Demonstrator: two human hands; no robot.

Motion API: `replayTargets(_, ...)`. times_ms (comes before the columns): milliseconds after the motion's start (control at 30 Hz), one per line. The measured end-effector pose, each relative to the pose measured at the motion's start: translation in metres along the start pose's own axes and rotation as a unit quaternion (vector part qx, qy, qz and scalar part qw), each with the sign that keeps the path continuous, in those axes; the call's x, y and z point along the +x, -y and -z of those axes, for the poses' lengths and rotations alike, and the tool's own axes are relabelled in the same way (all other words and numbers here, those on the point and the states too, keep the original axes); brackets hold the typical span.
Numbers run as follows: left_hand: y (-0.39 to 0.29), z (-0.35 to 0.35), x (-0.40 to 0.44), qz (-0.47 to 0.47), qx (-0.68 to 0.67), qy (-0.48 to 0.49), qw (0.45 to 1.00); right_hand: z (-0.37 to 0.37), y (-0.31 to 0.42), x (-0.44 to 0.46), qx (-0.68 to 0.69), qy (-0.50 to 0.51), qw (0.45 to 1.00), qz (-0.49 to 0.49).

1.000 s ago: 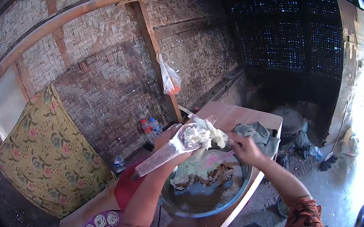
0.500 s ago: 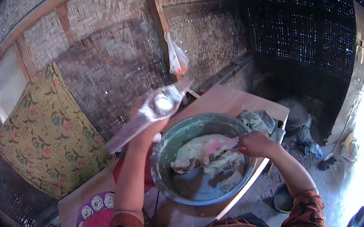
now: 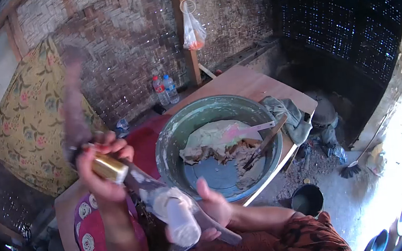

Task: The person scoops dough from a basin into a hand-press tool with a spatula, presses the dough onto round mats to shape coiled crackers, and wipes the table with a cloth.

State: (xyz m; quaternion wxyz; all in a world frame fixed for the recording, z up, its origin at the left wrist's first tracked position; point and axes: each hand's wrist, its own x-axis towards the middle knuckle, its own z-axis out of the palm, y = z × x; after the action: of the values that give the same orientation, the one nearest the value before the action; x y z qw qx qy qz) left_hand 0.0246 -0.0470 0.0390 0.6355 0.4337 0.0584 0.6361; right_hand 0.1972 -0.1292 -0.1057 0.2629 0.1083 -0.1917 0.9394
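My left hand is closed around a dark wooden bar with a shiny brass-coloured cylinder; the bar's upper end is blurred. Lower down, my right hand is wrapped around another wooden bar that carries a pale, dough-smeared cylinder. The two look like parts of a hand press, held apart. Behind them stands a large basin with a mass of pale dough inside. A pink spatula and a wooden stick rest in it.
A pink tray with white coiled dough rounds lies at the left. Two bottles stand by the woven wall. A grey cloth hangs over the table's right edge. A dark bucket is on the floor.
My right hand has left the wooden stick in the basin and now grips a press part. My left hand has come down and left. The view has shifted slightly.
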Motion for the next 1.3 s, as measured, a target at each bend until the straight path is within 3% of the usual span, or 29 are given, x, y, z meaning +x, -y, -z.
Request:
replayTargets(33, 0.006, 0.007, -0.013, -0.01, 0.092, -0.092, 0.991, -0.003, -0.001, 0.003, 0.0, -0.018, 1.0, -0.014)
replayTargets(67, 0.004, 0.037, -0.019, 0.018, 0.064, -0.078, 0.995, -0.005, -0.002, 0.005, 0.001, -0.036, 0.999, -0.028)
replayTargets(100, -0.008, 0.062, -0.03, 0.05, 0.066, -0.156, 0.984, -0.008, -0.003, 0.008, 0.002, -0.053, 0.998, -0.042)
replayTargets(167, -0.008, 0.144, -0.06, -0.046, 0.325, -0.302, 0.895, -0.004, -0.001, 0.0, 0.013, -0.159, 0.987, 0.019)
replayTargets(200, -0.013, 0.176, -0.081, -0.054, 0.421, -0.338, 0.84, -0.007, 0.004, -0.003, -0.075, -0.179, 0.978, 0.075)
replayTargets(233, -0.011, 0.192, -0.104, -0.026, 0.465, -0.316, 0.826, -0.008, 0.01, -0.003, -0.162, -0.189, 0.96, 0.128)
replayTargets(267, -0.008, 0.199, -0.122, 0.023, 0.475, -0.27, 0.837, -0.011, 0.016, -0.005, -0.263, -0.267, 0.916, 0.141)
replayTargets(333, 0.003, 0.195, -0.154, 0.137, 0.472, -0.155, 0.857, -0.014, 0.013, 0.007, -0.501, -0.357, 0.765, 0.189)
replayTargets(433, 0.008, 0.189, -0.174, 0.202, 0.482, -0.026, 0.852, -0.054, 0.002, 0.044, -0.668, -0.329, 0.645, 0.169)
replayTargets(500, -0.001, 0.185, -0.179, 0.21, 0.493, 0.028, 0.844, -0.064, -0.005, 0.067, -0.83, -0.24, 0.477, 0.161)
replayTargets(567, -0.019, 0.179, -0.182, 0.214, 0.497, 0.074, 0.838, -0.074, -0.015, 0.09, -0.83, -0.205, 0.504, 0.125)
replayTargets(633, -0.039, 0.172, -0.187, 0.211, 0.501, 0.116, 0.831, -0.078, -0.022, 0.111, -0.91, -0.116, 0.387, 0.092)
replayTargets(700, -0.06, 0.165, -0.192, 0.209, 0.496, 0.137, 0.831, -0.091, -0.039, 0.134, -0.896, -0.117, 0.428, 0.03)
replayTargets(767, -0.084, 0.155, -0.204, 0.221, 0.453, 0.125, 0.855, -0.092, -0.054, 0.153, -0.905, -0.125, 0.405, -0.027)
replayTargets(833, -0.097, 0.155, -0.214, 0.229, 0.402, 0.127, 0.877, -0.1, -0.073, 0.171, -0.893, -0.141, 0.423, -0.061)
replayTargets(900, -0.103, 0.166, -0.227, 0.185, 0.502, 0.14, 0.833, -0.101, -0.085, 0.184, -0.886, -0.162, 0.421, -0.104)
replayTargets(933, -0.111, 0.171, -0.23, 0.231, 0.466, 0.154, 0.84, -0.098, -0.089, 0.188, -0.886, -0.158, 0.421, -0.11)
replayTargets(967, -0.114, 0.182, -0.237, 0.232, 0.464, 0.148, 0.842, -0.091, -0.089, 0.19, -0.848, -0.16, 0.489, -0.125)
replayTargets(1033, -0.118, 0.206, -0.25, 0.161, 0.512, 0.127, 0.834, -0.072, -0.085, 0.183, -0.663, -0.173, 0.701, -0.196)
replayTargets(1067, -0.137, 0.21, -0.255, 0.169, 0.491, 0.099, 0.849, -0.055, -0.078, 0.167, -0.493, -0.177, 0.815, -0.245)
replayTargets(1100, -0.156, 0.214, -0.26, 0.176, 0.47, 0.07, 0.862, -0.011, -0.065, 0.143, -0.345, -0.096, 0.859, -0.365)
replayTargets(1167, -0.216, 0.198, -0.243, 0.244, 0.46, 0.173, 0.836, 0.01, -0.1, 0.129, -0.122, -0.089, 0.912, -0.38)
replayTargets(1233, -0.253, 0.187, -0.221, 0.014, 0.372, 0.141, 0.917, 0.02, -0.142, 0.131, -0.01, -0.112, 0.923, -0.367)
replayTargets(1267, -0.263, 0.174, -0.21, 0.005, 0.196, 0.092, 0.976, 0.023, -0.158, 0.133, 0.015, -0.125, 0.923, -0.363)
replayTargets(1300, -0.273, 0.161, -0.198, -0.021, 0.013, 0.051, 0.998, 0.025, -0.173, 0.136, 0.034, -0.136, 0.923, -0.359)
